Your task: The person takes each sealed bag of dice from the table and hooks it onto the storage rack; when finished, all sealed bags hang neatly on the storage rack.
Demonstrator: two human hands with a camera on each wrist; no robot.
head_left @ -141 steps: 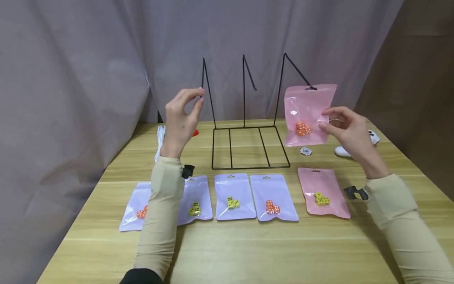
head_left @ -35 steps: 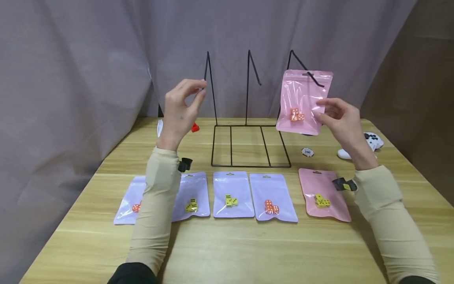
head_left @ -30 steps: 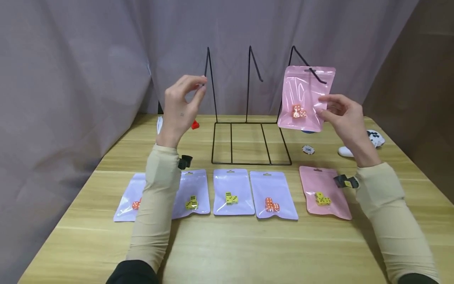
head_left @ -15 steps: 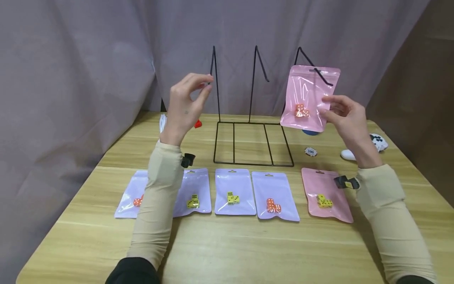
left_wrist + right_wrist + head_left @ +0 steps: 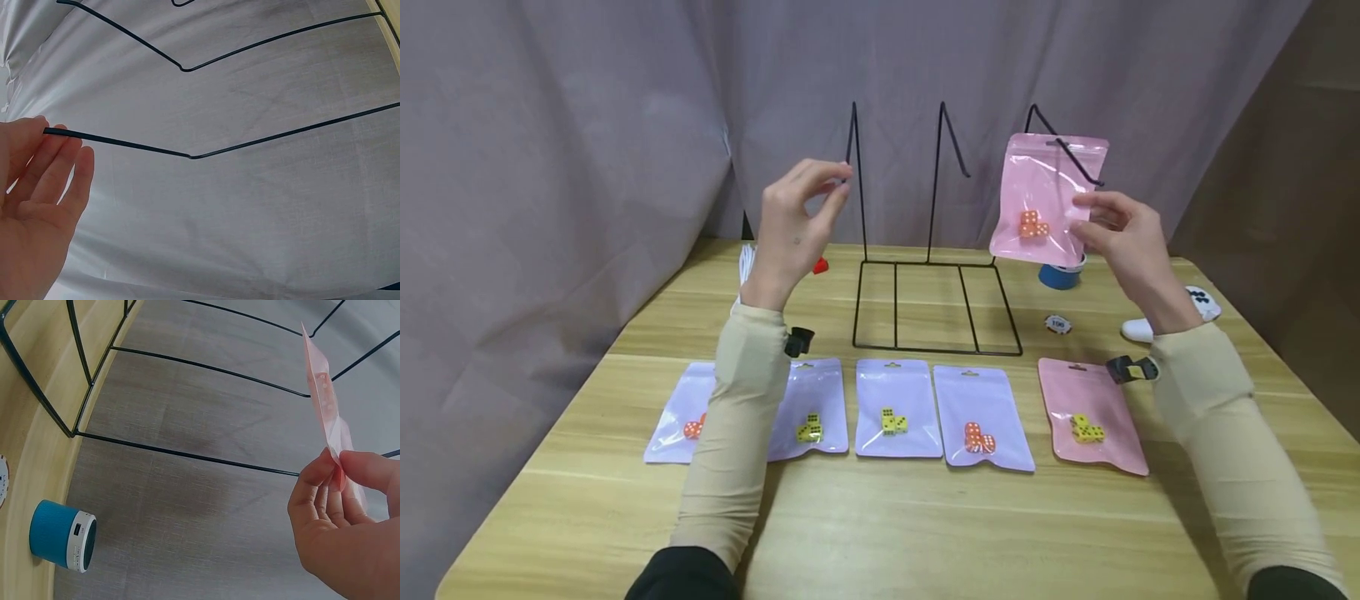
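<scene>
A black wire rack [image 5: 936,351] with three slanted hooks stands at the back of the wooden table. My left hand [image 5: 844,179] pinches the tip of the left hook [image 5: 187,154], and its fingers [image 5: 56,156] lie against the wire's end. My right hand [image 5: 1084,221] pinches the lower right edge of a pink bag [image 5: 1045,179] with orange dice [image 5: 1032,225] in it. The bag's top is at the right hook, whose wire crosses its front. In the right wrist view the bag [image 5: 322,394] is edge-on above my fingertips [image 5: 334,472].
Several purple bags of dice [image 5: 895,408] and a pink bag with yellow dice [image 5: 1090,417] lie in a row near me. A blue speaker [image 5: 1060,275], a chip [image 5: 1057,323] and a white controller [image 5: 1195,304] sit at the right. A curtain hangs close behind.
My right hand has lifted the pink bag from the right hook's tip higher up along the wire. My left hand has stayed on the left hook's tip.
</scene>
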